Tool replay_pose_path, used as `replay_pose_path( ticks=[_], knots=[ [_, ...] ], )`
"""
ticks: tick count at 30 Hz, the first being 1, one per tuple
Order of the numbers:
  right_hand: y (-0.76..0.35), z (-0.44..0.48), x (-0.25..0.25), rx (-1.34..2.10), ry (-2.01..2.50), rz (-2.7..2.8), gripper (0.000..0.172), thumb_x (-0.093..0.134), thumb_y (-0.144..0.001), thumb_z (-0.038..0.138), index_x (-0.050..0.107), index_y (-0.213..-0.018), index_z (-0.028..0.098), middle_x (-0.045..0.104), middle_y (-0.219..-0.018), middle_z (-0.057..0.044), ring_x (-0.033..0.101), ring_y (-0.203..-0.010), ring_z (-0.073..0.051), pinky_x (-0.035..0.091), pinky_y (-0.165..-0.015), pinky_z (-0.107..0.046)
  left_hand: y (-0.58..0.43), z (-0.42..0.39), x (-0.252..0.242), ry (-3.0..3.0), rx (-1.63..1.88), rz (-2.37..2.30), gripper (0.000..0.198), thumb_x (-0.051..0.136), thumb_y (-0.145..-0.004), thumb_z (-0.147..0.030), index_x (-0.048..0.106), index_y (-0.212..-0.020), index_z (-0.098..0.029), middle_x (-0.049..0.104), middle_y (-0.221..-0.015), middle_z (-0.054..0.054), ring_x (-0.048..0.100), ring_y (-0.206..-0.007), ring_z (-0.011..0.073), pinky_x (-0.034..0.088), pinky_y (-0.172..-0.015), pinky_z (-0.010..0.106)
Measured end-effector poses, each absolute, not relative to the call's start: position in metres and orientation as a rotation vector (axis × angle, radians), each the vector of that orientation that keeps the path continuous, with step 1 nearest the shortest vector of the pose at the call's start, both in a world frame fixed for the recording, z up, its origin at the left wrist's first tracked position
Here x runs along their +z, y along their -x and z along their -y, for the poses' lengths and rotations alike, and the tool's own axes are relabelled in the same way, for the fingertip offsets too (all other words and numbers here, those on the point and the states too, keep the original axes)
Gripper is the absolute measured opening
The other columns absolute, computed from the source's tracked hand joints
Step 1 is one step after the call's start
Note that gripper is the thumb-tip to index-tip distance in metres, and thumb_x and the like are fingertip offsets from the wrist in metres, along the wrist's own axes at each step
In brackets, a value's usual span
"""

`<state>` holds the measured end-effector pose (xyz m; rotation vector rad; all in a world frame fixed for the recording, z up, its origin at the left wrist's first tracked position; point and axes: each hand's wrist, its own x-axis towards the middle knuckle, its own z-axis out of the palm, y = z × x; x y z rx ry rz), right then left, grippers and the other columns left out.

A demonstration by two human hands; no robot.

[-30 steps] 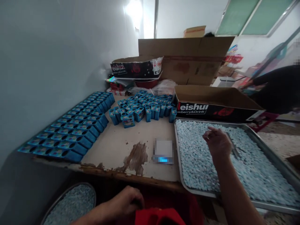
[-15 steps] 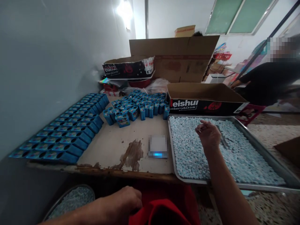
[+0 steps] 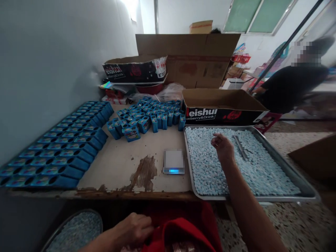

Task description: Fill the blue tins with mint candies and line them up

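Note:
My right hand (image 3: 223,147) hovers over a metal tray (image 3: 193,180) spread with small pale-blue candy-like pellets (image 3: 207,164). Its fingers are curled together; whatever they hold, if anything, is too small to make out. A thin metal strip (image 3: 239,147) lies on the pellets to its right. Down at the lower edge, my left hand (image 3: 137,226) is closed beside red cloth (image 3: 183,225), its fingertips hidden. Left of the tray sits a small scale (image 3: 174,160) with a lit blue display and a bare platform.
Rows of blue containers (image 3: 63,154) with round openings line the left wall. More blue containers (image 3: 154,115) cluster at the table's middle back. An open carton (image 3: 223,115) stands behind the tray. A tub of pellets (image 3: 76,231) is at lower left. Another person (image 3: 294,84) is at far right.
The view has shifted, moving most things left and slightly up. More of the red cloth's opening shows, with something shiny inside. Both hands stay closed in about the same places.

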<state>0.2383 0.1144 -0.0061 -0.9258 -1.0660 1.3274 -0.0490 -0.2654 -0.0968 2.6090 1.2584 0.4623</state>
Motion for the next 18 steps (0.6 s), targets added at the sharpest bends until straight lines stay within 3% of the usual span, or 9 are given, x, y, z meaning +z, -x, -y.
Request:
replay_pose_path(
  ticks=[2, 7, 9, 11, 13, 15, 18],
  knots=[
    [-0.232, -0.110, -0.007, 1.305, 0.944, 1.118, 0.039, 0.076, -0.076, 0.058, 0.077, -0.087, 0.022, 0.067, -0.066, 0.000, 0.062, -0.064, -0.016, 0.049, -0.066, -0.029, 0.052, 0.265, -0.108, -2.623, 0.482, -1.180, 0.027, 0.074, -0.086, -0.037, 0.060, -0.066, -0.028, 0.039, -0.048, 0.000, 0.033, -0.036, 0.0135, 0.013, -0.033, 0.030],
    [-0.226, -0.094, -0.009, 1.279, 0.947, 1.304, 0.029, 0.080, -0.082, 0.050, 0.082, -0.090, 0.022, 0.069, -0.071, -0.002, 0.060, -0.070, -0.017, 0.049, -0.071, -0.030, 0.045, 0.244, -0.110, -2.644, 0.518, -1.044, 0.038, 0.063, -0.100, -0.037, 0.052, -0.067, -0.021, 0.045, -0.058, -0.001, 0.041, -0.049, 0.0128, 0.030, -0.043, 0.030],
    [-0.226, -0.089, -0.009, 1.253, 0.938, 1.441, 0.027, 0.080, -0.085, 0.049, 0.083, -0.091, 0.023, 0.069, -0.072, -0.002, 0.059, -0.070, -0.018, 0.049, -0.072, -0.032, 0.041, 0.235, -0.108, -2.590, 0.483, -1.029, 0.045, 0.064, -0.099, -0.040, 0.047, -0.063, -0.020, 0.040, -0.055, -0.002, 0.034, -0.047, 0.0121, 0.028, -0.043, 0.030],
    [-0.225, -0.087, -0.011, 1.227, 0.938, 1.562, 0.028, 0.078, -0.088, 0.050, 0.084, -0.094, 0.024, 0.070, -0.073, -0.003, 0.059, -0.072, -0.020, 0.050, -0.073, -0.034, 0.040, 0.230, -0.106, -2.415, 0.420, -1.105, 0.043, 0.070, -0.093, -0.042, 0.052, -0.061, -0.019, 0.043, -0.053, -0.002, 0.034, -0.046, 0.0111, 0.029, -0.043, 0.027],
    [-0.222, -0.087, -0.013, 1.226, 0.949, 1.600, 0.029, 0.076, -0.089, 0.052, 0.084, -0.093, 0.025, 0.070, -0.073, -0.004, 0.060, -0.072, -0.021, 0.051, -0.073, -0.036, 0.043, 0.229, -0.100, -2.208, 0.387, -1.199, 0.026, 0.077, -0.082, -0.043, 0.068, -0.068, -0.023, 0.055, -0.056, 0.000, 0.044, -0.046, 0.0122, 0.031, -0.043, 0.025],
    [-0.219, -0.088, -0.017, 1.240, 0.970, 1.575, 0.029, 0.076, -0.089, 0.053, 0.084, -0.091, 0.025, 0.070, -0.072, -0.004, 0.061, -0.072, -0.022, 0.052, -0.072, -0.037, 0.052, 0.230, -0.086, -2.073, 0.409, -1.268, 0.012, 0.078, -0.075, -0.040, 0.080, -0.085, -0.035, 0.069, -0.068, 0.002, 0.060, -0.053, 0.0175, 0.036, -0.044, 0.025],
    [-0.216, -0.090, -0.021, 1.255, 1.006, 1.492, 0.028, 0.078, -0.087, 0.052, 0.084, -0.089, 0.025, 0.069, -0.070, -0.005, 0.061, -0.069, -0.022, 0.053, -0.067, -0.037, 0.081, 0.227, -0.054, -1.958, 0.542, -1.383, 0.030, 0.063, -0.088, -0.029, 0.081, -0.110, -0.039, 0.079, -0.088, 0.004, 0.076, -0.077, 0.0212, 0.057, -0.064, 0.028]
  ],
)
